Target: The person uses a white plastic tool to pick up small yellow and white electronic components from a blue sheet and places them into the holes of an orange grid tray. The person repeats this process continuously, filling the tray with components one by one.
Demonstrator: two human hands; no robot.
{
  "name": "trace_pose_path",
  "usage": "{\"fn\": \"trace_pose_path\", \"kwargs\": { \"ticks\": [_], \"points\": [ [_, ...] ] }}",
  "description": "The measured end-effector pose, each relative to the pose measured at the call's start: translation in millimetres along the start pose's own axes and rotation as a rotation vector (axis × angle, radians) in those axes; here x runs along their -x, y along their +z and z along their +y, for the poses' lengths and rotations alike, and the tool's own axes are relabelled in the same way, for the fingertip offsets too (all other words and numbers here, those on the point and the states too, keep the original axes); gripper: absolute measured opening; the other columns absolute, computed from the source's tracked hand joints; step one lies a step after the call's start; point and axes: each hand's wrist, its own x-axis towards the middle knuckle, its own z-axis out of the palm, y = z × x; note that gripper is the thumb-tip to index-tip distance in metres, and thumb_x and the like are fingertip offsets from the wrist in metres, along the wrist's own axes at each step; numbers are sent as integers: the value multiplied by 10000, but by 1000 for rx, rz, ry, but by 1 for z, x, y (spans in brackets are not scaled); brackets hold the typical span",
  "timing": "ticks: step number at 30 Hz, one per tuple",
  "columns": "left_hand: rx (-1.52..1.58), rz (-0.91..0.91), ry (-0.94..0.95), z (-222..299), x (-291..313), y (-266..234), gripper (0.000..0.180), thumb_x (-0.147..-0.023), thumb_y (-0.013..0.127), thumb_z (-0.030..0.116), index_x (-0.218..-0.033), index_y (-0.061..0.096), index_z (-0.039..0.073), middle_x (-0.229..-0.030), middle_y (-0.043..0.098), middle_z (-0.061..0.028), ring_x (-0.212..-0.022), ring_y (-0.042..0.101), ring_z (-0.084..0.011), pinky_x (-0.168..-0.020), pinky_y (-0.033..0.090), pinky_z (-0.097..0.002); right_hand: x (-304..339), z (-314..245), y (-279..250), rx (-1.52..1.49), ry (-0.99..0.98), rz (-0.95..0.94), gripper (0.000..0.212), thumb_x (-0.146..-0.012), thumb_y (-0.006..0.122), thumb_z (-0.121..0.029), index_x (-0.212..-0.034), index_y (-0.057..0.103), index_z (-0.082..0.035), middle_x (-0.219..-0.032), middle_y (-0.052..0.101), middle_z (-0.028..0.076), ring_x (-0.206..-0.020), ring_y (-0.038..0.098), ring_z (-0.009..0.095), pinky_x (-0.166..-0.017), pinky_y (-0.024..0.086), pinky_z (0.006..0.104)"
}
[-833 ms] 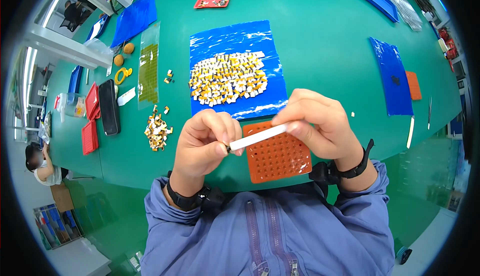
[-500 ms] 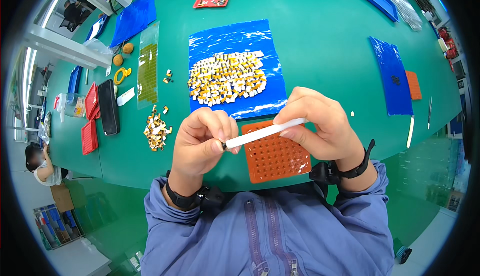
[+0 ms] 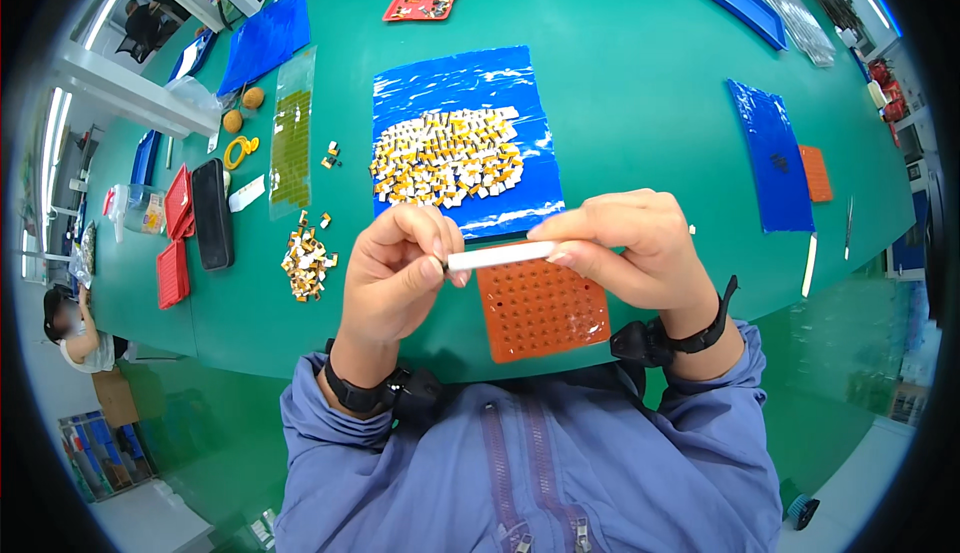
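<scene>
My right hand pinches a flat white stick between thumb and fingers, and the stick lies nearly level. Its far left end meets the fingertips of my left hand. There, thumb and forefinger are closed on a tiny dark part, mostly hidden by the fingers. Below the stick lies an orange tray with rows of small pits. Beyond my hands, a blue sheet bears a large heap of small white-and-yellow parts.
To the left are a smaller heap of parts, a clear strip with olive-green squares, a black case and red trays. At the right lie another blue sheet and tweezers. A red tray stands at the back.
The white stick has turned from a slant to nearly level, and its right end now sits inside my right fingers. My right hand has dropped slightly; the left pinch stays closed.
</scene>
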Motion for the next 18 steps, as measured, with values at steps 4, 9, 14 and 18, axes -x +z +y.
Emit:
{"fn": "trace_pose_path", "kwargs": {
  "ticks": [4,9,14,18],
  "points": [
    [27,87,35,-4,-1,-3,77,-840,526,74,-834,454,48,-761,474,-43,-708,472,-127,-626,414,-248,-1,-5,4,-14,-21,117,133,-703,667,-52,-825,622,-26,-666,597,65,-544,561,154,-471,417,245],
    [74,192,33,-2,-4,-3,28,-856,497,57,-857,470,51,-813,521,-53,-730,518,-120,-656,428,-236,-7,-17,3,-59,-217,140,129,-688,665,-34,-806,614,-20,-692,601,62,-548,545,169,-486,419,261],
    [6,207,0,0,-3,-8,36,-851,515,65,-846,481,57,-811,549,-46,-715,520,-102,-656,429,-229,-3,-24,3,90,-194,-52,229,-667,693,-117,-842,575,-28,-782,608,79,-648,558,208,-569,441,298],
    [-18,279,-43,2,-2,-7,48,-839,534,59,-869,498,46,-797,562,-36,-722,538,-99,-681,440,-223,-6,-25,7,348,-222,-235,500,-612,736,-297,-971,504,-37,-1006,569,122,-893,536,274,-762,428,366]
  ]
}}
